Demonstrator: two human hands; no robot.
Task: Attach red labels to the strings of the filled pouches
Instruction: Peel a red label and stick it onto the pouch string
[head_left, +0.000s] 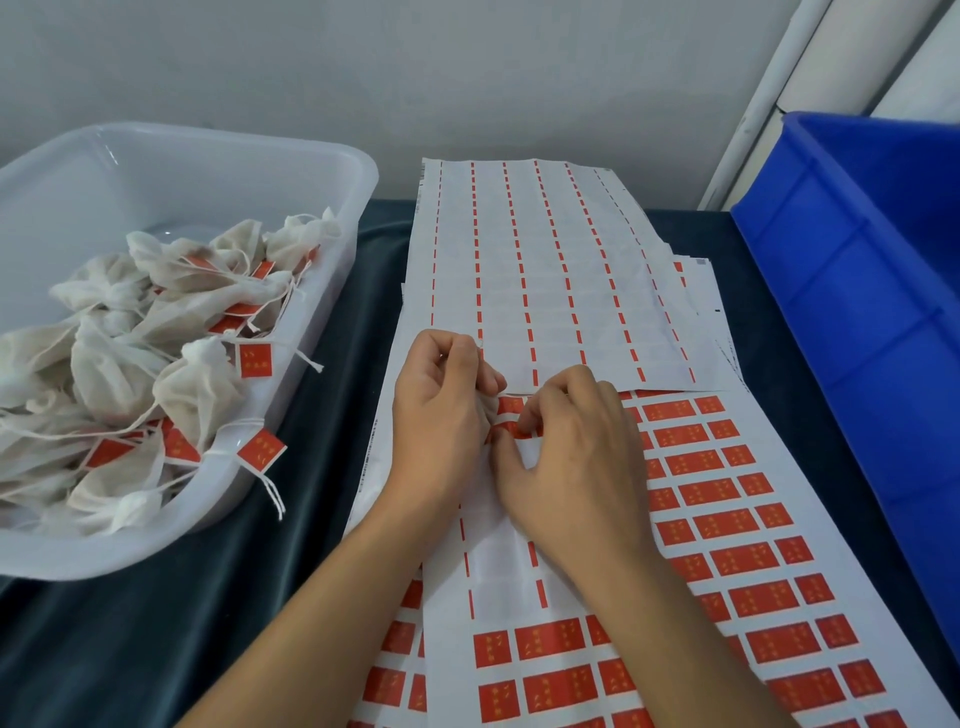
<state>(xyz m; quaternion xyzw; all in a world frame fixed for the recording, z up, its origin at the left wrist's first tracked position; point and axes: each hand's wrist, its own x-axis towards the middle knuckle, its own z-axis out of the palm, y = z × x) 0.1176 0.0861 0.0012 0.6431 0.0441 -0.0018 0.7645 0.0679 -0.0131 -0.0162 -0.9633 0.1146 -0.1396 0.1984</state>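
Observation:
My left hand (441, 410) holds a white cloth pouch (480, 415) with curled fingers over the label sheet (727, 519). My right hand (566, 457) pinches a red label (511, 415) right beside the pouch, at the sheet's upper left part. The pouch is mostly hidden by my fingers, and its string shows only as a thin line near my left fingertips. Rows of red labels (743, 556) cover the sheet to the right and below my hands.
A clear plastic tub (218, 171) at the left holds several pouches with red labels (197, 384) on their strings. Used backing sheets (545, 270) with red strips lie behind my hands. A blue crate (862, 291) stands at the right. Dark cloth covers the table.

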